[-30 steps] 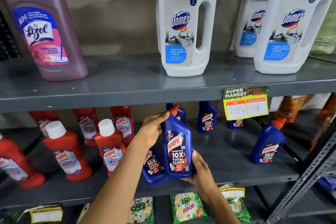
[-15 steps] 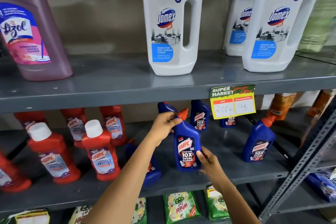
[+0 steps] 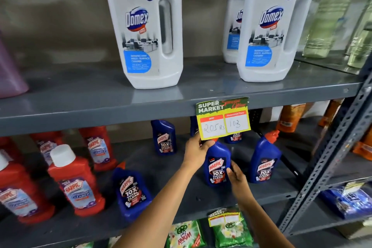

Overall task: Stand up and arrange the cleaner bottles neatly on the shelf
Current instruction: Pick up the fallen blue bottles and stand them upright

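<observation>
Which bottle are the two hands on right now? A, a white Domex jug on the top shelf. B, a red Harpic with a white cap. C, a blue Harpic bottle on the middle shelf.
C: the left hand grips the neck and the right hand touches the label of the blue Harpic bottle, upright on the middle shelf.

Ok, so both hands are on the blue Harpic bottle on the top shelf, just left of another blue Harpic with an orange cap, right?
Not quite: the head view shows the left hand and right hand on the blue Harpic bottle on the middle shelf, under the price tag. The orange-capped blue Harpic does stand to its right.
</observation>
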### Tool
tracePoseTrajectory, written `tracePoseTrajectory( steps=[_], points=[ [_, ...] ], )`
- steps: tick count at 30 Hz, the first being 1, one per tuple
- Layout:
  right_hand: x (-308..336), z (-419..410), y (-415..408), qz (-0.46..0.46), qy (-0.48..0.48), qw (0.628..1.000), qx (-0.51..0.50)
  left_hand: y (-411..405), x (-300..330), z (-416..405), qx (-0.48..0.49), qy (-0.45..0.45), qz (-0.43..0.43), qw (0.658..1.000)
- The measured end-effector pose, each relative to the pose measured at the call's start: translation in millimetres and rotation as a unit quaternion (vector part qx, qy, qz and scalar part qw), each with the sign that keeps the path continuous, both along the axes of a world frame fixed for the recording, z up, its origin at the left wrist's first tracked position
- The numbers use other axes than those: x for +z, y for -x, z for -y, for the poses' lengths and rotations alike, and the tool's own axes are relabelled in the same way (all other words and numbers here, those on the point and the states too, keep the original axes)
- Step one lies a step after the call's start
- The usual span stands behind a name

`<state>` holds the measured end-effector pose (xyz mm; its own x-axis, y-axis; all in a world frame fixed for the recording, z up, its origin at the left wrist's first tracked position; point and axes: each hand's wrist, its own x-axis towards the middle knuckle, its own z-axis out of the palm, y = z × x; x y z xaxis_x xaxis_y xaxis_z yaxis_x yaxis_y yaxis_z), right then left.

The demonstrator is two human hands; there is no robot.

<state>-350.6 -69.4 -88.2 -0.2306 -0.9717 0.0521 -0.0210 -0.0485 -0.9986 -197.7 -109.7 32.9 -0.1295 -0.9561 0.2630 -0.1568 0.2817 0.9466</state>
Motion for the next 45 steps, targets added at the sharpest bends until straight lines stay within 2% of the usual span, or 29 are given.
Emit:
tracePoseTrajectory(
  steps=[8, 12, 15, 17, 19, 21, 22, 25, 27, 29, 31, 34, 36, 38, 41, 45],
  points=[
    [-6, -1, -3, -0.010, -0.017, 0.999, -0.033, -2, 1, 1, -0.051, -0.040, -0.018, 0.998],
    [-7, -6, -12, -0.019, -0.023, 0.997, -0.065, -11, 1, -2, -0.093, -0.053, 0.042, 0.993],
    [0, -18, -22, -0.029, -0.028, 0.995, -0.087, -37, -2, -6, -0.085, -0.084, 0.036, 0.992],
    [4, -30, -33, -0.053, -0.034, 0.989, -0.133, -65, -10, -13, -0.014, -0.078, 0.021, 0.997],
    [5, -45, -52, -0.101, -0.038, 0.968, -0.229, -99, -26, -22, 0.120, -0.053, 0.034, 0.991],
    [5, -60, -81, -0.128, -0.043, 0.943, -0.303, -132, -43, -27, 0.226, -0.065, 0.087, 0.968],
    [5, -66, -100, -0.136, -0.043, 0.940, -0.312, -146, -51, -30, 0.259, -0.100, 0.130, 0.952],
    [7, -68, -156, -0.168, -0.031, 0.960, -0.224, -176, -73, -39, 0.295, -0.201, 0.257, 0.898],
    [12, -60, -186, -0.207, -0.042, 0.970, -0.123, -184, -82, -44, 0.309, -0.243, 0.277, 0.877],
    [15, -48, -213, -0.257, -0.089, 0.962, -0.015, -188, -84, -48, 0.335, -0.316, 0.224, 0.859],
    [19, -39, -232, -0.276, -0.145, 0.947, 0.080, -194, -83, -46, 0.350, -0.388, 0.102, 0.847],
    [31, -32, -247, -0.248, -0.204, 0.938, 0.130, -206, -80, -45, 0.275, -0.399, -0.090, 0.870],
    [36, -32, -248, -0.183, -0.246, 0.942, 0.138, -211, -77, -46, 0.238, -0.398, -0.162, 0.871],
    [37, -34, -247, -0.143, -0.267, 0.942, 0.143, -211, -80, -46, 0.245, -0.401, -0.218, 0.855],
    [34, -39, -240, -0.039, -0.277, 0.948, 0.149, -208, -82, -49, 0.259, -0.415, -0.251, 0.835],
    [32, -44, -221, 0.140, -0.242, 0.945, 0.169, -209, -80, -55, 0.168, -0.412, -0.324, 0.835]
  ],
)
